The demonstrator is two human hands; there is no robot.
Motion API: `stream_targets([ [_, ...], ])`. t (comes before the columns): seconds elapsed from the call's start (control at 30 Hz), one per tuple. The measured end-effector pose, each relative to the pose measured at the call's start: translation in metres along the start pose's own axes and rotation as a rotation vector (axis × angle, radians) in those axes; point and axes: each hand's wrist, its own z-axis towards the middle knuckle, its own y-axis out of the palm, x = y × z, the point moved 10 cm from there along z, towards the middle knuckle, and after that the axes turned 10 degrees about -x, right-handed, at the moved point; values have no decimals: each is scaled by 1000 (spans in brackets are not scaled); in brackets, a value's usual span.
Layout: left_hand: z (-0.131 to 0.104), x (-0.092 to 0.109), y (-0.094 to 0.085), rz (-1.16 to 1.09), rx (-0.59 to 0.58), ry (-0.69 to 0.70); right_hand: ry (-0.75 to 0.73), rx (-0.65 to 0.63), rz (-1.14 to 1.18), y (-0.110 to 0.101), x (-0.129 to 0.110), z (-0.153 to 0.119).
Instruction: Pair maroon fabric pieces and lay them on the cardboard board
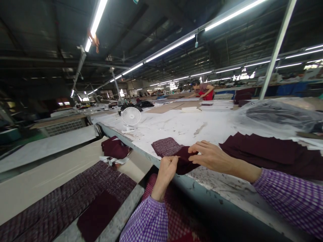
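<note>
My left hand (167, 170) is closed, thumb and forefinger pinching the near edge of a dark maroon fabric piece (185, 161) at the table's front edge. My right hand (210, 155) has its curled fingers and thumb on the right side of the same piece, with a small white gap showing between them. Partly under the maroon piece lies a stack of speckled maroon knit pieces (166, 146). To the right of my right hand, a spread pile of plain maroon fabric pieces (267, 151) covers part of the white table (181, 122).
A small white fan (131, 117) stands at the table's left edge. Lower left, a board carries speckled fabric strips (63, 198), a plain maroon panel (99, 215) and a maroon bundle (114, 148). Clear plastic sheeting (282, 114) lies right. Farther back, a co-worker (203, 90) bends over the table.
</note>
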Motion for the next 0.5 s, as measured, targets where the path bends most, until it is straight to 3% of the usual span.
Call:
stream_targets([
  [0.13, 3, -9, -6, -19, 43, -8, -45, 86, 71, -12, -12, 0],
  [0.23, 4, -13, -7, -116, 83, 3, 22, 0, 168, 0, -10, 5],
  [0.4, 2, -38, -14, -693, 278, -55, 264, -144, 154, 43, 18, -1],
  [0.5, 2, -51, -39, -1038, 377, -36, 280, -195, 152, 58, 23, -5],
])
